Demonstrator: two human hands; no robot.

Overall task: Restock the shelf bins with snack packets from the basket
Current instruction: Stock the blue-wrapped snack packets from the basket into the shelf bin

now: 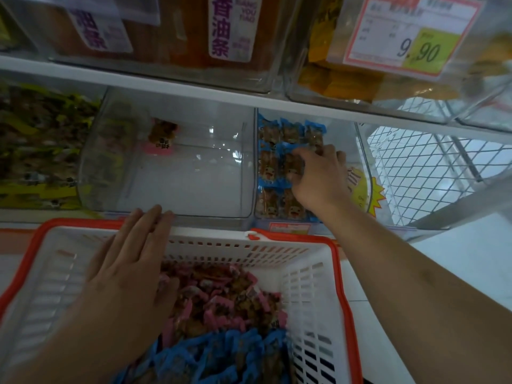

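White shelves of clear bins stood before you, a price tag [410, 34] reading 9.90 hanging on the upper row. Your right hand [315, 176] reached into the right bin [343, 139], its fingers curled round a blue packet [293, 164] in the middle of the neat rows there, while your left hand [130, 261] lay flat, fingers straight and together, over the far rim of the basket [318, 273], holding nothing. The basket held loose pink packets [221, 297] and blue ones, and the middle bin [177, 173] held a single pink packet [162, 138] at its back.
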